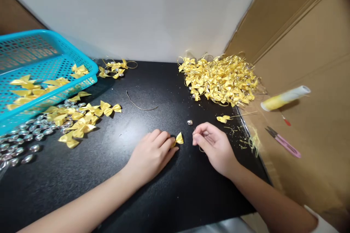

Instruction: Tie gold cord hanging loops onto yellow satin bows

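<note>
At the frame's centre, a yellow satin bow (179, 138) is held down under the nearly closed left hand (153, 153). The right hand (214, 149) is pinched shut, seemingly on a thin cord (201, 149). Corded bows (221, 80) are heaped upper right; loose bows (82, 125) and silver beads (34, 148) are left unjoined at left.

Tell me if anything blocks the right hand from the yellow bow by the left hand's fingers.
Nothing visible stands between the right hand and the yellow bow by the left hand. The silver bead sits on the far side, off the straight line.
</note>
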A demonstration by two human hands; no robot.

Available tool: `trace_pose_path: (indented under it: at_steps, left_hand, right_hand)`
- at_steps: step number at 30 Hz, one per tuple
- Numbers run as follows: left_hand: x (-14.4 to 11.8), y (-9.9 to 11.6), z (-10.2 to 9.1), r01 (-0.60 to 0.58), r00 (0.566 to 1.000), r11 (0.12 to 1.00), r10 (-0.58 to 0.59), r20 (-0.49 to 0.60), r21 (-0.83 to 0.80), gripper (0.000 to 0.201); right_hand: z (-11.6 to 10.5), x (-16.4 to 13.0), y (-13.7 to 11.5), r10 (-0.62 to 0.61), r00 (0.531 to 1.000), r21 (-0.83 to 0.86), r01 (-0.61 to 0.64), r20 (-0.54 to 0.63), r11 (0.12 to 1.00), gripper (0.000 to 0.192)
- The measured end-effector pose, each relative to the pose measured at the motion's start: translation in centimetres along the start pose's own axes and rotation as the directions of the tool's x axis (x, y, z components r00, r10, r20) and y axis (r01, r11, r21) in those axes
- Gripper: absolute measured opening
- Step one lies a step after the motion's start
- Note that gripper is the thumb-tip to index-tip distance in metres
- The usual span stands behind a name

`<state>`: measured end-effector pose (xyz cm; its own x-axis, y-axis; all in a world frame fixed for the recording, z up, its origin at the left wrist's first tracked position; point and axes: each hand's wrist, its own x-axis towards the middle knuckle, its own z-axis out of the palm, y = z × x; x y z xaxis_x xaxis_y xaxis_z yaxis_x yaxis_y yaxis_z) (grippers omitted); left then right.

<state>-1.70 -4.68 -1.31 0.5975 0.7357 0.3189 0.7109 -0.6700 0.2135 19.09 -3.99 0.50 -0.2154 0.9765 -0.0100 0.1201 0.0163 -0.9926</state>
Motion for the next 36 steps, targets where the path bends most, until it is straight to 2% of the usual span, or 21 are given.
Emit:
trace_pose_path:
  at_steps: [2, 3, 5, 6, 8, 10, 11, 13, 15, 22, 26, 29, 32, 36]
  left_hand:
    - [0.6, 0.0, 0.0, 0.011, 0.999, 1.000, -0.012, 0.050, 0.025, 0.021]
    - [1.0, 0.0, -0.1, 0.042, 0.997, 0.999, -0.041, 0.070, -0.012, 0.023]
    - [1.8, -0.1, -0.6, 0.179, 0.980, 0.961, -0.156, 0.122, -0.212, 0.023]
    - [2.1, -0.1, -0.9, 0.279, 0.958, 0.893, -0.237, 0.159, -0.353, 0.023]
    - [2.7, 0.0, -1.3, 0.473, 0.880, 0.652, -0.386, 0.278, -0.593, 0.024]
    - [2.9, 0.2, -1.4, 0.588, 0.788, 0.375, -0.466, 0.402, -0.717, 0.028]
    - [2.9, 0.3, -1.2, 0.608, 0.753, 0.250, -0.483, 0.448, -0.753, 0.028]
    - [2.7, 0.5, -0.9, 0.598, 0.714, 0.046, -0.484, 0.505, -0.800, 0.021]
    - [2.5, 0.7, -0.5, 0.561, 0.708, -0.080, -0.470, 0.528, -0.824, 0.023]
    - [2.0, 0.9, -0.6, 0.513, 0.739, -0.191, -0.399, 0.544, -0.837, 0.026]
    - [2.0, 0.9, -0.5, 0.482, 0.699, -0.240, -0.475, 0.534, -0.843, 0.022]
    - [1.8, 0.8, -0.2, 0.382, 0.685, -0.345, -0.517, 0.513, -0.857, 0.020]
    - [1.7, 0.7, 0.0, 0.319, 0.693, -0.420, -0.508, 0.511, -0.850, 0.024]
    - [1.7, 0.7, 0.1, 0.351, 0.686, -0.476, -0.456, 0.567, -0.807, 0.012]
  right_hand:
    - [0.1, -0.2, 0.2, 0.012, 1.000, 0.063, -0.011, -0.013, 0.998, 0.009]
    - [0.2, -0.3, 0.3, 0.012, 1.000, 0.074, -0.011, -0.013, 0.997, 0.009]
    - [0.4, -0.4, 0.3, 0.002, 1.000, 0.070, -0.001, -0.018, 0.998, 0.008]
    - [0.4, -0.5, 0.2, -0.006, 1.000, 0.060, 0.008, -0.025, 0.998, 0.008]
    - [0.6, -0.5, 0.2, -0.023, 0.999, 0.040, 0.024, -0.036, 0.999, 0.008]
    - [0.9, -0.5, 0.3, -0.030, 0.999, 0.030, 0.031, -0.042, 0.999, 0.007]
    - [1.0, -0.5, 0.4, -0.028, 0.999, 0.033, 0.030, -0.041, 0.999, 0.006]
    - [1.4, -0.4, 0.8, -0.015, 0.999, 0.051, 0.017, -0.032, 0.999, 0.005]
    - [1.7, -0.3, 1.1, 0.007, 1.000, 0.068, -0.005, -0.023, 0.998, 0.006]
    - [2.5, -0.1, 1.4, 0.033, 0.999, 0.073, -0.032, -0.007, 0.997, 0.006]
    - [2.1, -0.1, 1.5, 0.008, 1.000, 0.046, -0.008, 0.007, 0.999, 0.006]
    - [1.6, -0.2, 1.5, -0.017, 1.000, -0.013, 0.017, 0.006, 1.000, 0.007]
    - [1.3, -0.2, 1.3, -0.079, 0.996, -0.110, 0.081, 0.030, 0.991, 0.009]
    - [1.3, -0.2, 1.2, -0.152, 0.987, -0.231, 0.161, 0.057, 0.959, 0.010]
